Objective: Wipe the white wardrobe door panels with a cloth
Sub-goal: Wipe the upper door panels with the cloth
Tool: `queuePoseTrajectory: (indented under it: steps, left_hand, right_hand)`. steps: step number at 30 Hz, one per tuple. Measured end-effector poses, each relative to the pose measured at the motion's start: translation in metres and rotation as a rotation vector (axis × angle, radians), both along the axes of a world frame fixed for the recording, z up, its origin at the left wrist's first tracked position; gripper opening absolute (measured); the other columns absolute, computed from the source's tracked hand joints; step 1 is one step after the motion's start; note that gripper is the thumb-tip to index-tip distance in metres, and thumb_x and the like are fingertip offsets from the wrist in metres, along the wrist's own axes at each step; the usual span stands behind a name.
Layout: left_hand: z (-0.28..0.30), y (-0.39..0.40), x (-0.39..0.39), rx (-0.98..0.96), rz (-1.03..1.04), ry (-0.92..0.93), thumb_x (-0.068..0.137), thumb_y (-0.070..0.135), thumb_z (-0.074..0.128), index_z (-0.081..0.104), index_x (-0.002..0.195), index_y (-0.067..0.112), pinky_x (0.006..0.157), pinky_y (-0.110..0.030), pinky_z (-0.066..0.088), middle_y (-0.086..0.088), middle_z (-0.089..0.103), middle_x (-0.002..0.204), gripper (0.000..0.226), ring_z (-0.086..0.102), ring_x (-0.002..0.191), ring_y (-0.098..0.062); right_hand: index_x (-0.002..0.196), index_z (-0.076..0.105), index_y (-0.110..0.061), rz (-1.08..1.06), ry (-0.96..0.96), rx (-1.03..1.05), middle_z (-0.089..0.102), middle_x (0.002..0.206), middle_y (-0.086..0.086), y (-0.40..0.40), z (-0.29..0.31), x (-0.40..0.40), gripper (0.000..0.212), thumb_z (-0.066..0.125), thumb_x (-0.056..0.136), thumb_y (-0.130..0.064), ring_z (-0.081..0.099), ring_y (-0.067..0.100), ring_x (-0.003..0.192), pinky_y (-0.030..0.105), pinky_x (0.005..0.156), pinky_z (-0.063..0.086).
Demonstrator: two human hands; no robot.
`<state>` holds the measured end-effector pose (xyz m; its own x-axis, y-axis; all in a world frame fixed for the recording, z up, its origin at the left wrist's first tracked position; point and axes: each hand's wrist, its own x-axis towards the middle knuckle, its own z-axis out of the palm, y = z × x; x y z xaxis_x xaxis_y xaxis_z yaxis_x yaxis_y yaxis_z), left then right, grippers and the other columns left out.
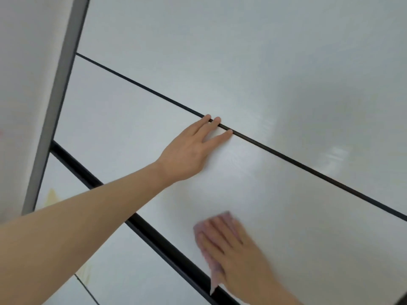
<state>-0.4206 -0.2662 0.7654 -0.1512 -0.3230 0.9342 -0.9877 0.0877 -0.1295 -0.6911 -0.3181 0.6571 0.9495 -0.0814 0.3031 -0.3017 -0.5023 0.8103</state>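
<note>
the person's left hand [187,150] lay flat on a smooth white wardrobe door panel [132,119], with its fingers straight and spread a little. it held nothing. its fingertips [217,120] reached a thin black line [308,167] that ran between this panel and the big white panel above it [242,51]. the bare left arm [77,227] came in from the low left corner and crossed over a thick black bar [154,234] at the bottom edge of the panel.

the person's right hand [233,245] was lower down on the same panel, near the thick black bar. it looked blurry. its fingers were stretched out flat and pressed a soft pale pink cloth [214,269] against the white door. the cloth stuck out past the fingertips at the top and hung down in a point beside the hand, touching the black bar. the two hands were well apart, one higher and one lower.

a tall grey metal strip [63,89] stood along the left side of the door. left of that was a plain pale wall [22,84]. below the thick black bar was another white panel [123,271] with a faint yellow mark [51,198] on it.
</note>
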Motion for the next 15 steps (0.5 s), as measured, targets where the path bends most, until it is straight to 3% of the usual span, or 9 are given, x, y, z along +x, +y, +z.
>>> queuePoseTrajectory:
  steps: [2,5,6,8,10,11,13,15]
  left_hand:
    - [-0.005,0.003,0.004,0.041,0.003,0.035,0.082,-0.012,0.046,0.041,0.153,0.019,0.116,-0.046,0.036,-0.02,0.035,0.158,0.078,0.031,0.147,-0.04]
    - [-0.007,0.009,0.01,0.101,-0.01,0.08,0.083,-0.012,0.046,0.036,0.156,0.024,0.116,-0.044,0.037,-0.015,0.029,0.162,0.081,0.025,0.151,-0.036]
    - [-0.006,0.011,0.012,0.119,-0.017,0.089,0.085,-0.011,0.044,0.035,0.156,0.025,0.115,-0.042,0.037,-0.014,0.028,0.163,0.08,0.024,0.151,-0.034]
    - [-0.004,0.013,0.018,0.154,-0.03,0.106,0.088,-0.006,0.038,0.034,0.157,0.026,0.114,-0.041,0.036,-0.012,0.026,0.164,0.076,0.023,0.152,-0.032]
    - [-0.005,0.014,0.025,0.145,-0.05,0.1,0.088,0.003,0.026,0.035,0.156,0.024,0.114,-0.041,0.037,-0.01,0.027,0.163,0.071,0.024,0.152,-0.031]
    - [-0.006,0.012,0.029,0.138,-0.067,0.1,0.087,0.006,0.021,0.037,0.155,0.022,0.115,-0.041,0.036,-0.01,0.028,0.163,0.072,0.024,0.152,-0.03]
    - [-0.01,0.01,0.037,0.132,-0.098,0.097,0.086,0.006,0.02,0.036,0.155,0.019,0.12,-0.038,0.029,-0.008,0.026,0.164,0.072,0.021,0.153,-0.028]
    - [-0.015,0.007,0.045,0.145,-0.113,0.074,0.088,-0.003,0.027,0.03,0.158,0.018,0.124,-0.038,0.022,-0.009,0.017,0.167,0.074,0.013,0.155,-0.026]
  right_hand:
    - [0.15,0.051,-0.017,0.003,0.121,0.013,0.041,0.161,0.006,0.002,-0.036,0.008,0.06,0.043,0.092,-0.03,0.019,0.028,0.156,0.048,0.126,0.012]
    - [0.147,0.055,-0.019,0.026,0.152,0.042,0.045,0.158,0.005,0.009,0.001,0.015,0.065,0.046,0.083,-0.029,0.029,0.032,0.152,0.052,0.121,0.022]
    - [0.147,0.054,-0.017,0.028,0.088,-0.01,0.044,0.158,0.008,0.009,0.029,0.016,0.07,0.048,0.078,-0.026,0.033,0.037,0.149,0.055,0.12,0.022]
    - [0.145,0.054,-0.012,0.031,-0.234,-0.11,0.043,0.156,0.016,0.007,0.099,0.007,0.074,0.049,0.072,-0.011,0.035,0.046,0.142,0.06,0.121,0.018]
    - [0.141,0.056,-0.004,-0.059,-0.562,-0.188,0.04,0.154,0.025,0.005,0.166,-0.009,0.068,0.053,0.073,-0.003,0.034,0.053,0.139,0.062,0.122,0.01]
    - [0.142,0.054,-0.001,-0.098,-0.626,-0.195,0.039,0.154,0.027,0.001,0.183,-0.012,0.068,0.056,0.074,-0.004,0.033,0.055,0.138,0.063,0.123,0.008]
    - [0.146,0.048,-0.002,-0.117,-0.559,-0.173,0.038,0.155,0.025,0.004,0.164,0.004,0.069,0.062,0.079,-0.01,0.033,0.052,0.14,0.066,0.123,0.011]
    - [0.154,0.043,-0.01,-0.039,-0.329,-0.097,0.035,0.161,0.016,0.007,0.091,0.029,0.07,0.064,0.089,-0.027,0.03,0.045,0.148,0.06,0.125,0.011]
